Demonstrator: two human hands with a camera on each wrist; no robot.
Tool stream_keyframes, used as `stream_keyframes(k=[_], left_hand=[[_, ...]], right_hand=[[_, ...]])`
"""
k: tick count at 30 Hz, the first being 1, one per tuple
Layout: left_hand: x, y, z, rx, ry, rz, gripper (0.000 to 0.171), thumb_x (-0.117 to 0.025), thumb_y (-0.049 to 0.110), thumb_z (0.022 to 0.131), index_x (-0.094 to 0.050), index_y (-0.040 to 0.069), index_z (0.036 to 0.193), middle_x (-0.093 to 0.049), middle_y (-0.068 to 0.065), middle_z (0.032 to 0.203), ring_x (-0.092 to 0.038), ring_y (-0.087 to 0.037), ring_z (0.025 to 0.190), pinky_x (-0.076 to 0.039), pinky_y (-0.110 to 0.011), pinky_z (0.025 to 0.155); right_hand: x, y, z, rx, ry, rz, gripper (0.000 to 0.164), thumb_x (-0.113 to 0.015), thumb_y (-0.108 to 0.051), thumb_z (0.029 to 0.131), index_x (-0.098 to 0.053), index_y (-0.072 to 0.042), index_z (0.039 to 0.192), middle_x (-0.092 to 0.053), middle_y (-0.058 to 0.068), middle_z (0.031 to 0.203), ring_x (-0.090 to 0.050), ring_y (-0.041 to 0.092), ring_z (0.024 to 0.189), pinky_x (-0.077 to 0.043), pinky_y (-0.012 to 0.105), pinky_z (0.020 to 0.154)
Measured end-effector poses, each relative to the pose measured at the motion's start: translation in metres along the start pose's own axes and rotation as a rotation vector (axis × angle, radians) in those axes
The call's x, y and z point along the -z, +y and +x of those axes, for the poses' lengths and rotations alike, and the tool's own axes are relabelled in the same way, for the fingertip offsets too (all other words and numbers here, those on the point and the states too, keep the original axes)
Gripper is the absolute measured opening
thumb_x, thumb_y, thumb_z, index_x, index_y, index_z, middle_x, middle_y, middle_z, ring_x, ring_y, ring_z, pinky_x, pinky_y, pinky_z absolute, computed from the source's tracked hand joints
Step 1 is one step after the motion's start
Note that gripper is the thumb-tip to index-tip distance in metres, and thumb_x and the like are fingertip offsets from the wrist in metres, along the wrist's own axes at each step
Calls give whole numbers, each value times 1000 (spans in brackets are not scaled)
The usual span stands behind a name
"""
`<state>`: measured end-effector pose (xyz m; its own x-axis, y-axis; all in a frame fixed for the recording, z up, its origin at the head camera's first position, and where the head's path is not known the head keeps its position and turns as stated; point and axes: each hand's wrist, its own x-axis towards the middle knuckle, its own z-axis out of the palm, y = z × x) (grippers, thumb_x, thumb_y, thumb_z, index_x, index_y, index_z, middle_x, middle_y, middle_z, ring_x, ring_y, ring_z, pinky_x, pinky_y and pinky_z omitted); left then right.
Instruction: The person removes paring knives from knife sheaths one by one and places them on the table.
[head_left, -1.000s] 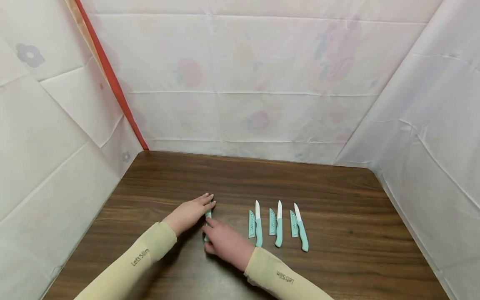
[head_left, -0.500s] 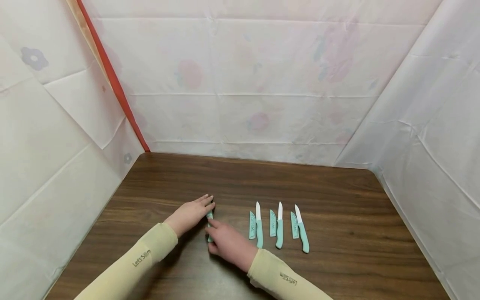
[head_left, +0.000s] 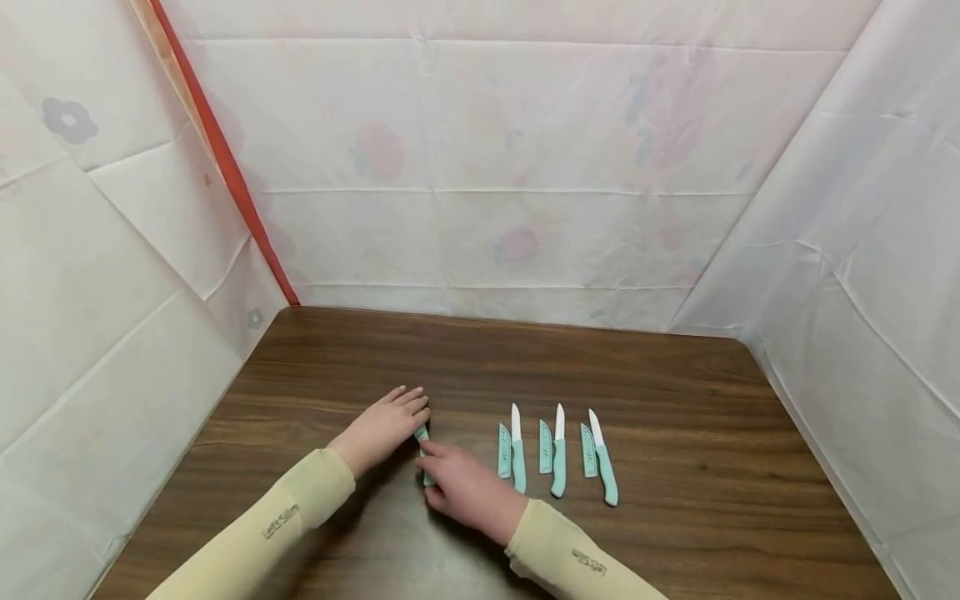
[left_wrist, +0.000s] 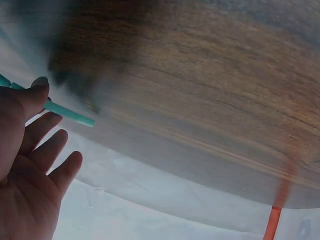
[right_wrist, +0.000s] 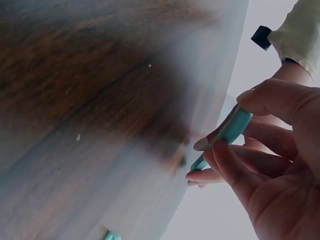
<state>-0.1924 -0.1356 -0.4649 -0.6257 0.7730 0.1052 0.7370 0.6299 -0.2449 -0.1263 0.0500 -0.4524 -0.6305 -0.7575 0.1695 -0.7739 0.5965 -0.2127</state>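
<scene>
Between the two hands a turquoise paring knife lies low over the table, its blade covered by a matching sheath (left_wrist: 70, 114). My left hand (head_left: 381, 427) pinches the sheath between thumb and index finger; its other fingers are loosely spread in the left wrist view. My right hand (head_left: 472, 490) grips the handle (right_wrist: 237, 125) between thumb and fingers. To the right lie three more paring knives with white blades and turquoise handles: a left one (head_left: 519, 467), a middle one (head_left: 558, 468) and a right one (head_left: 607, 475). Each has a loose turquoise sheath (head_left: 504, 450) on its left.
The dark wood-grain table (head_left: 675, 400) has rounded far corners. Pale printed sheeting (head_left: 480, 150) hangs behind it and along both sides. A red strip (head_left: 225, 158) runs down the back left corner.
My right hand has shifted slightly right, and the handle end has swung with it. The left hand stays nearly in place, its fingers a little more spread. The three other knives have not moved.
</scene>
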Motion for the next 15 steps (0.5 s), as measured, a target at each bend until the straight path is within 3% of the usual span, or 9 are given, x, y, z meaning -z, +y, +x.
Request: stream_keyframes(k=[6,15], left_hand=[[0,3,0,-39,74,-7,23,-63,3,77,-58,10,98,-55,-12,113,-44,-28,115,-27,-41,100],[12,6,-8,-25,125,-72,33,-66,-8,71,-58,10,98,-52,-11,107,-46,-30,110,-26,-42,100]], right_hand=[[10,1,-9,-21,-19,19,34,-59,-16,82,-58,-8,115,-44,11,131,-51,16,107,-44,24,83],[18,3,-17,18,7,29,39,-58,-12,81,-54,-8,120,-39,9,134,-44,16,115,-41,25,88]])
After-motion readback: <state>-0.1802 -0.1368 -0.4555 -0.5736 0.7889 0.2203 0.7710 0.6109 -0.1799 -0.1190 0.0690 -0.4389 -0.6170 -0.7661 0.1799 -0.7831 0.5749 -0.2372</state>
